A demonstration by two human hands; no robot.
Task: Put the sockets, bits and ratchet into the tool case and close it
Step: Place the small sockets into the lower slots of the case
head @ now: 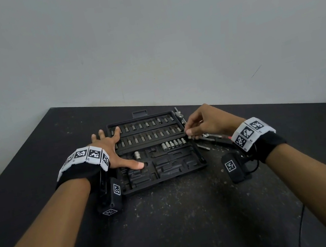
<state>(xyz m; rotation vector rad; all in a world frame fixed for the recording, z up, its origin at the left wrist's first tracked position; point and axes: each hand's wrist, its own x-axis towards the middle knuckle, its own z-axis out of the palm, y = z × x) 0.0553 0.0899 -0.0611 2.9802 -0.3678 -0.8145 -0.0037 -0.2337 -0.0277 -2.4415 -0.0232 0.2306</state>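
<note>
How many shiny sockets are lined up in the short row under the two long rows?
6, standing side by side in the short row of sockets in the tool case, toward its right side. One more single socket stands apart, further left. The right hand may hide others.

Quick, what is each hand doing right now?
Left hand: open, fingers spread, resting on the tool case.
Right hand: fingers pinching a small metal piece by the case's edge.

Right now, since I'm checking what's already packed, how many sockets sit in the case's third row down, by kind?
Small sockets side by side: 6
Larger lone socket: 1
Total: 7
The bit rows above them are too blurred to count.
</note>
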